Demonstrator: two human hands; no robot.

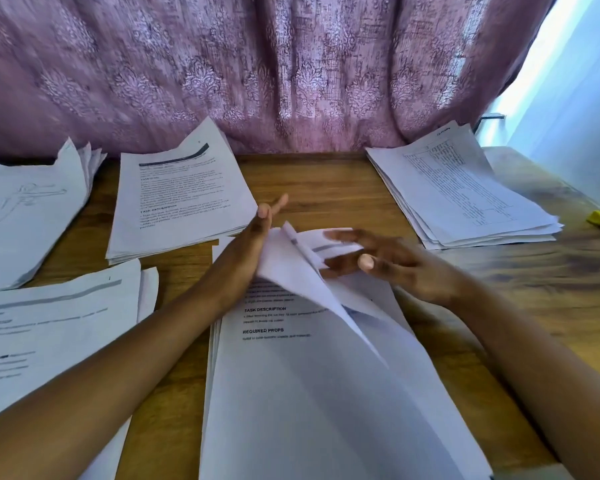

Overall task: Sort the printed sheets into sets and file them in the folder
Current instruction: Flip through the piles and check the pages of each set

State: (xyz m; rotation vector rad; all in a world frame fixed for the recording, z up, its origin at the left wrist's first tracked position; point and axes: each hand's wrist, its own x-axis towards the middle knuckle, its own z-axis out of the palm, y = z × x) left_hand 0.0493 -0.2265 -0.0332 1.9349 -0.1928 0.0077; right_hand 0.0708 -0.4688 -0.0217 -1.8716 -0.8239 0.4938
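A tall stack of printed sheets [309,393] headed "TASK DESCRIPTION" lies in front of me on the wooden table [326,181]. Its top few sheets [291,268] are lifted and bent up at the far end. My left hand [260,230] touches their left edge with straight fingers. My right hand [378,261] reaches in from the right, its straight fingers slid above and below the lifted sheets. Other sorted stacks lie around: back centre [177,202], far left with a line drawing [25,216], near left [49,327], and back right with a table print [465,192]. No folder is in view.
A pink patterned curtain [291,64] hangs right behind the table. A small yellow object [598,217] lies at the right edge. Bare wood shows between the back-centre and back-right stacks.
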